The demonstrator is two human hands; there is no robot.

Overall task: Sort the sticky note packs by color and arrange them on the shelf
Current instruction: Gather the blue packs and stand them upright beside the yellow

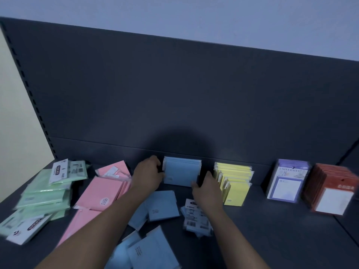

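Currently in hand: squaring up the blue row (181, 172), judged from both hands closing on it.
Blue row: packs standing on edge at the back of the shelf (272, 239), mid-width, near the back panel (174, 94).
Left hand (148, 172): fingers curled round the row's left end, gripping it.
Right hand (206, 188): holds the row's near right corner; the two hands sit narrow, with the row between them.
Loose blue packs (162, 205): lying flat at 6 o'clock of the row, unsorted.
Next move: probably pick up a flat blue pack, stand it upright and add it to the row's front without tipping the others.
Shelf contents at 3 o'clock: yellow row (233, 181), then purple row (289, 177), then red row (330, 187), all upright.
Shelf contents at 9 o'clock: pink pile (101, 191), then green pile (44, 191), both flat and jumbled.
Bins or trays: none that I can make out.
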